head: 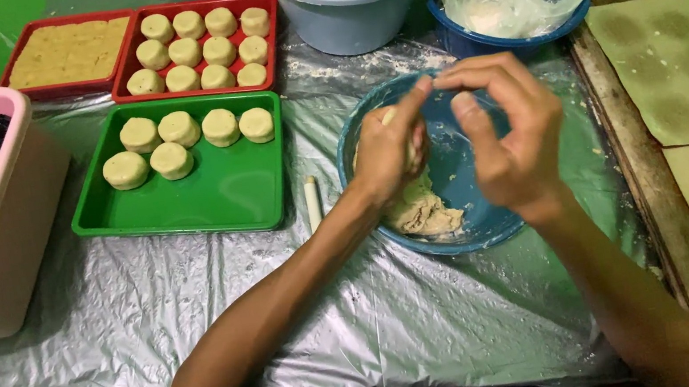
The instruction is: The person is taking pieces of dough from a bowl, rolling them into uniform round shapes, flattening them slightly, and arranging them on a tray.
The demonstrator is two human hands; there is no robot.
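My left hand [389,156] is cupped around a small piece of pale dough over a blue bowl [480,228]. My right hand [511,130] hovers beside it, fingers curled, thumb and fingertips meeting the left hand's fingertips; whether it grips any dough is hidden. A lump of dough [423,209] lies in the bowl below my left hand. A green tray [219,193] to the left holds several round dough cakes [172,159]. Behind it a red tray [274,42] is full of the same cakes.
A second red tray [69,52] holds flat filling. A pink bin [0,233] with black plastic stands at left. A light blue tub [349,4] and a blue basin [476,40] of plastic bags sit behind. A white stick [313,202] lies beside the bowl.
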